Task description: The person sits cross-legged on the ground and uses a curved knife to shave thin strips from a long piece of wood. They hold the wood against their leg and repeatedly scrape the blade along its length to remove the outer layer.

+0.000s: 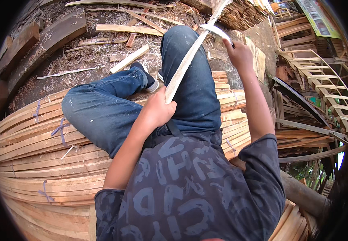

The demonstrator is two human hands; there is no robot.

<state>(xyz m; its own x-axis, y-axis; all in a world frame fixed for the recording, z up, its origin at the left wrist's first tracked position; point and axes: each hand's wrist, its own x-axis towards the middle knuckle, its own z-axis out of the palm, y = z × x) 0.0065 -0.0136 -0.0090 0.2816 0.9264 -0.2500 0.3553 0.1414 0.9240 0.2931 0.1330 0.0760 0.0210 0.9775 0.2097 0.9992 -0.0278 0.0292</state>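
Observation:
A long, pale wooden strip (186, 62) slants across my raised thigh, from my lap up toward the far edge of the view. My left hand (158, 108) is closed around its near end. Out to the right, my right hand (240, 56) grips a knife by its handle, mostly hidden in the fingers. The knife's curved, pale blade (219, 32) reaches left and lies across the strip, beyond my knee. Whether the edge bites into the wood cannot be made out.
Tied bundles of thin wooden slats (45, 160) lie under and beside me. Wood shavings (97, 56) and loose sticks litter the ground ahead. Thick curved planks (49, 44) stand at the left. A slatted wooden frame (322, 76) and a round log (302, 195) are at the right.

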